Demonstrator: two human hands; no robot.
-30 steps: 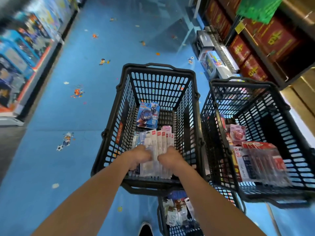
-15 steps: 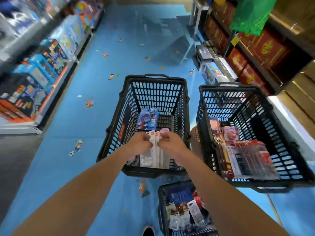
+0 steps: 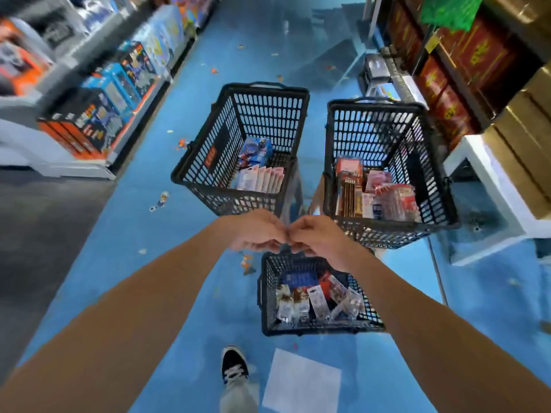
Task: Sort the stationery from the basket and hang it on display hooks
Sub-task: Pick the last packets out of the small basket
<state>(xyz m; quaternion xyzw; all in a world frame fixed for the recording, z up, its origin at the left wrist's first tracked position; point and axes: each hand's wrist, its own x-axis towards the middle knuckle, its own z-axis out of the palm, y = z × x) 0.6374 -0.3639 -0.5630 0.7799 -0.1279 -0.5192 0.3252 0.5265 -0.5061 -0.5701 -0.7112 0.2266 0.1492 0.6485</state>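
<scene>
Evidently the hands have come up out of the left basket (image 3: 196, 171). In the head view, half a second ago both were down inside it, fingers on the row of white carded packs (image 3: 261, 181). Now the left hand (image 3: 253, 232) and the right hand (image 3: 320, 238) hang in the air on the near side of that basket, above the gap between it and the small near basket (image 3: 265, 293). Their knuckles are together and their fingers are curled inward so that the tips meet. No pack shows between them. Whether they pinch something small I cannot tell, since the curled fingers hide the palms.

The carded packs lie fanned along the near wall of the left basket, with a blue toy pack (image 3: 256, 150) behind them, so the row appears to have been left where it was. The right basket (image 3: 331, 162) holds red and pink packs (image 3: 387, 198). The small near basket holds clear packets (image 3: 313, 299). All three stand on the blue floor (image 3: 149, 263), beside a shoe (image 3: 235, 365) and a white sheet (image 3: 301, 383).

The camera also sits higher and further back than before, which suggests the person is straightening up. No display hooks are in sight, so the hanging looks not yet begun. The sorting within the left basket may be what just finished.
</scene>
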